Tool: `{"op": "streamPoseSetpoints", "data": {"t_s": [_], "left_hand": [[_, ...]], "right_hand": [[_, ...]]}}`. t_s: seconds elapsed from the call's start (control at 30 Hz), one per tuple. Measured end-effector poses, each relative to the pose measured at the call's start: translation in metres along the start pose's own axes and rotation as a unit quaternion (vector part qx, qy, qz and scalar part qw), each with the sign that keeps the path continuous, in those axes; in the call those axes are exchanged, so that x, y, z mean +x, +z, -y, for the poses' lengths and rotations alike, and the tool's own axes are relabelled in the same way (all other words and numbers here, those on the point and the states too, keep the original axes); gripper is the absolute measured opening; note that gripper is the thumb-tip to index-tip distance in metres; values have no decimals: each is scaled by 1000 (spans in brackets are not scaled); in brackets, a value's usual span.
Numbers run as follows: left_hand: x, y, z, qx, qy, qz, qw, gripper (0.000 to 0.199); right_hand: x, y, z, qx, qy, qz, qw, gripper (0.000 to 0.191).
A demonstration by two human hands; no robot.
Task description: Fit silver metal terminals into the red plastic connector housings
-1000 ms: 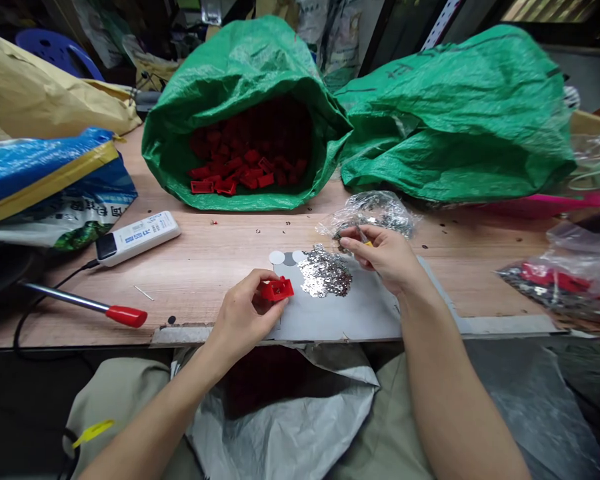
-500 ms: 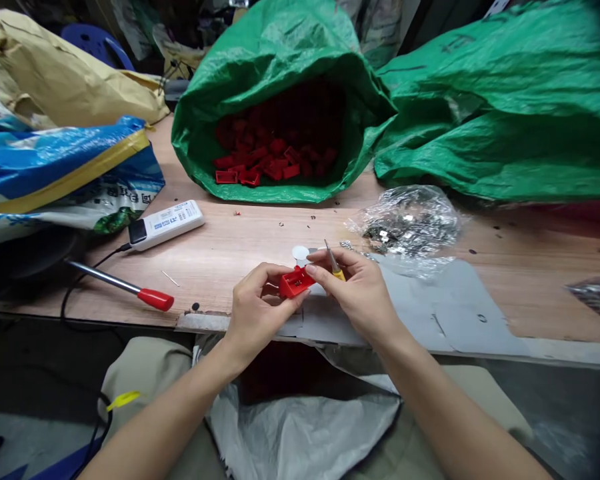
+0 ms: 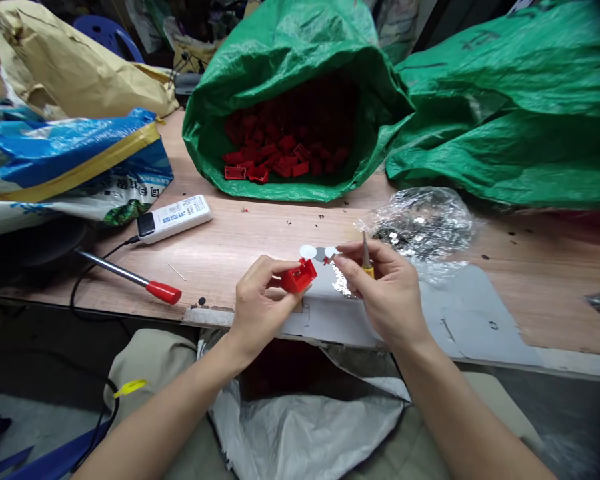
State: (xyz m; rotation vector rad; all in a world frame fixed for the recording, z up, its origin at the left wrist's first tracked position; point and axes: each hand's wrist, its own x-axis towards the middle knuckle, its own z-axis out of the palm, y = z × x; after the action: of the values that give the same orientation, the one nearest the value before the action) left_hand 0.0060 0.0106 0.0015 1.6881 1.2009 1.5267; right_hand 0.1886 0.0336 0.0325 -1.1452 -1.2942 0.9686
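Note:
My left hand (image 3: 263, 303) is closed around a small red plastic housing (image 3: 300, 277), its open side tilted up and toward the right. A short distance right of it is my right hand (image 3: 387, 287). Its thumb and forefinger pinch a tiny red piece (image 3: 327, 260), apart from the housing. A slim pointed metal tool with a yellow handle (image 3: 367, 265) sticks up from the same hand; the rest of the handle is hidden by the palm. Small shiny metal pieces (image 3: 341, 283) lie on the grey sheet (image 3: 340, 320) between the hands.
A green sack (image 3: 290, 190) of red housings (image 3: 267, 157) opens toward me. To its right lie a clear bag of metal pieces (image 3: 425, 223) and another green sack (image 3: 505, 133). A red-tipped lever (image 3: 163, 292) and a white corded device (image 3: 175, 219) are at left. A grey bag (image 3: 305, 427) covers my lap.
My right hand has moved right, away from the housing, with the tool and a tiny red piece in it. The shiny metal pieces between the hands are now exposed. The view has shifted slightly.

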Motion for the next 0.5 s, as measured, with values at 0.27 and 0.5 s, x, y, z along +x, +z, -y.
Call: {"op": "streamPoseSetpoints", "data": {"t_s": [0.27, 0.5], "left_hand": [[25, -22, 22, 336, 155, 77, 926, 29], [31, -33, 15, 161, 21, -84, 983, 37]], "right_hand": [[7, -8, -3, -19, -3, -41, 999, 19], [6, -9, -2, -38, -11, -53, 998, 18]]}}
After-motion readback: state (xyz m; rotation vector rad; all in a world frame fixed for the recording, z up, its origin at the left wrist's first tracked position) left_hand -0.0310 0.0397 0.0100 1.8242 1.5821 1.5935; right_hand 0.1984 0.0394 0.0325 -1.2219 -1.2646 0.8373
